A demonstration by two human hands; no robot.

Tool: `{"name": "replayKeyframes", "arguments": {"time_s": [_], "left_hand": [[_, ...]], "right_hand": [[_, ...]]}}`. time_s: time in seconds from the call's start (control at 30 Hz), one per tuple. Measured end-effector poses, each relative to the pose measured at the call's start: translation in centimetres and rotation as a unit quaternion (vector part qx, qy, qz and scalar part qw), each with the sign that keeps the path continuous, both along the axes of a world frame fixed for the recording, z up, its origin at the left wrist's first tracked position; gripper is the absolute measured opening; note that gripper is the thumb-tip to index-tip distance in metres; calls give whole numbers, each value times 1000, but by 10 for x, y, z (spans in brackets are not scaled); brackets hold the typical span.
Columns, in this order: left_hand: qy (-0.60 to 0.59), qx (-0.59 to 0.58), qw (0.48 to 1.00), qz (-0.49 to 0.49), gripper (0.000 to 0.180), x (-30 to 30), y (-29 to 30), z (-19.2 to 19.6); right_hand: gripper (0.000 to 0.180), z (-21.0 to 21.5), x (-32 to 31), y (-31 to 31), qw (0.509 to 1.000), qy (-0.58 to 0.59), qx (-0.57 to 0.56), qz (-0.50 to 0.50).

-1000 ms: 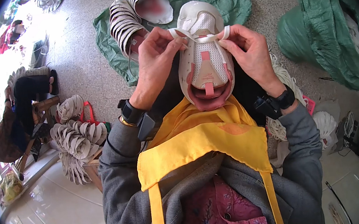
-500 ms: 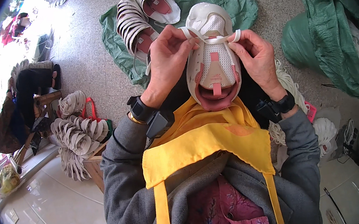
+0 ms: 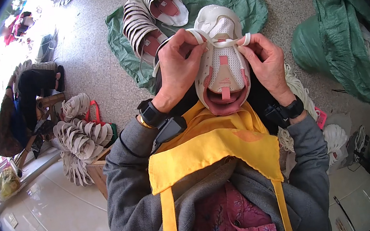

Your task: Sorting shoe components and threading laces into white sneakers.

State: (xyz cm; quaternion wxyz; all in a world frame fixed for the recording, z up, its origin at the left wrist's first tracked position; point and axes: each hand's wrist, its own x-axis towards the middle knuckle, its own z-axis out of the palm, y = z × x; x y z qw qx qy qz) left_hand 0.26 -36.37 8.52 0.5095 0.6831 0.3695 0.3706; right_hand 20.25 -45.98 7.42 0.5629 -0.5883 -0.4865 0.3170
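A white and pink shoe upper (image 3: 224, 71) lies across my lap, its toe pointing away from me and its pink-lined opening toward me. A flat white shoelace (image 3: 224, 43) crosses over the lower part of its tongue. With thumb and fingers closed, my left hand (image 3: 178, 65) grips the lace on the left side, where a loop stands up. On the right, my right hand (image 3: 266, 59) pinches the lace, another small loop showing above the fingers. The lace looks crossed or knotted in the middle; which, I cannot tell.
Nested stacks of similar shoe uppers (image 3: 139, 22) lie on a green sheet (image 3: 245, 4) ahead. A green sack (image 3: 324, 47) stands at the right, near bundles of white laces (image 3: 299, 87). More stacked uppers (image 3: 81, 135) sit at the left, beyond which another person (image 3: 13, 109) sits.
Both hands keep their pinch on the lace, with barely any shift. The whole view has moved slightly, so the shoe upper and hands sit a little lower.
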Motion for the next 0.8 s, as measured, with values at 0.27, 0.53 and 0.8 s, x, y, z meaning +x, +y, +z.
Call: {"name": "replayKeyframes", "arguments": {"time_s": [0.27, 0.53, 0.8], "left_hand": [[97, 260, 961, -12, 14, 3, -10, 12], [102, 146, 984, -17, 13, 2, -5, 16], [89, 132, 987, -24, 10, -1, -3, 26]], "right_hand": [[9, -1, 1, -1, 1000, -16, 2, -1], [11, 2, 0, 1, 1000, 18, 6, -5], [12, 0, -2, 0, 1000, 10, 9, -18]]}}
